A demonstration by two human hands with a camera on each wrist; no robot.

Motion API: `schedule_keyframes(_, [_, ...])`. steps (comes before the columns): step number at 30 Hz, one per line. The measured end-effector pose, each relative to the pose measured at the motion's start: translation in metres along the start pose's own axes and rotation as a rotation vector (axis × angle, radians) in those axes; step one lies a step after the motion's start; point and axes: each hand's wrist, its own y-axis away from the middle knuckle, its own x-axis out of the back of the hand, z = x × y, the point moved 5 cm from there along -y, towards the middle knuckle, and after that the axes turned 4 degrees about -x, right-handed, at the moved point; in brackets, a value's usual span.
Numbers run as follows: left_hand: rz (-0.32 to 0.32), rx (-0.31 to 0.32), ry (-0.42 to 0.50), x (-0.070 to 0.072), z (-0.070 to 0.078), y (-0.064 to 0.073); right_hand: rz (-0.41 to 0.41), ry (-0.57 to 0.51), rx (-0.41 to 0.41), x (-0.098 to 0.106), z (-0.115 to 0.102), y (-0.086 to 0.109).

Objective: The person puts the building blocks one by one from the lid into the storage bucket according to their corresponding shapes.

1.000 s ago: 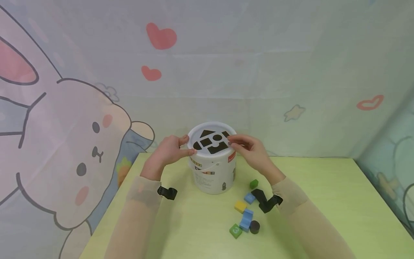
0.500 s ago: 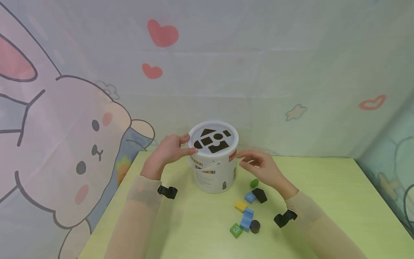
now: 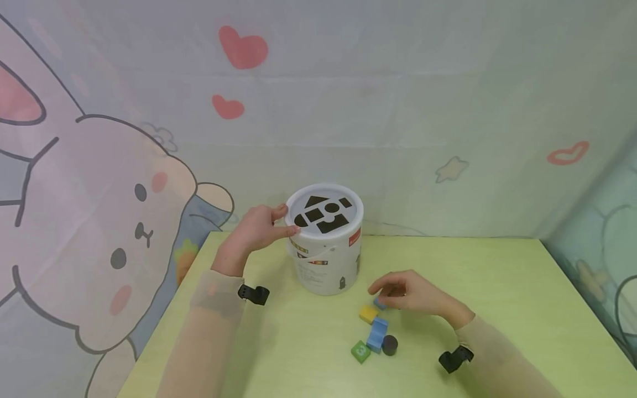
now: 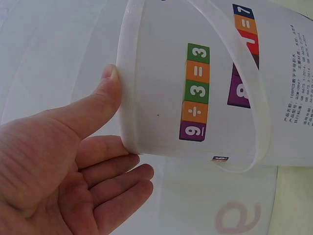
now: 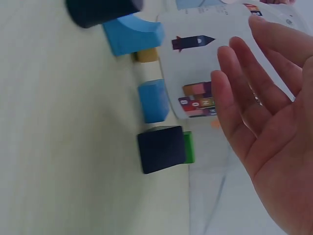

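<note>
A white bucket (image 3: 325, 271) stands upright at the back of the table, its lid (image 3: 339, 209) pierced by several dark shaped holes. My left hand (image 3: 255, 229) holds the lid's left rim, thumb in front and index finger farther back. Low over the loose blocks hovers my right hand (image 3: 415, 293), fingers slightly bent and holding nothing. It hides most of the black block (image 5: 161, 149) and the green block (image 5: 189, 147) from the head view; both show in the right wrist view. Beside its fingertips lies a small blue block (image 3: 379, 303).
Nearer the front lie a yellow block (image 3: 369, 314), a blue curved block (image 3: 377, 334), a dark round block (image 3: 390, 345) and a green numbered block (image 3: 360, 351). A printed cloth backdrop (image 3: 398, 121) rises behind the table (image 3: 502, 287). A cable (image 3: 617, 309) hangs at far right.
My right hand has left the lid's right edge and moved down and toward me, over the blocks. The left hand has stayed at the lid.
</note>
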Motion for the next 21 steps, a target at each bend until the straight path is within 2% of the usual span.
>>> schedule_keyframes(10, [0.011, 0.008, 0.010, 0.002, 0.001, 0.001, -0.126, -0.035, -0.093, -0.020, 0.012, 0.027])
schedule_keyframes(14, [0.011, 0.005, 0.007, 0.001, 0.001, 0.001, -0.116, -0.037, -0.106, -0.023, 0.014, 0.037])
schedule_keyframes(21, [0.008, 0.004, -0.002, 0.000, 0.000, 0.001, -0.109, -0.001, -0.076, -0.028, 0.015, 0.046])
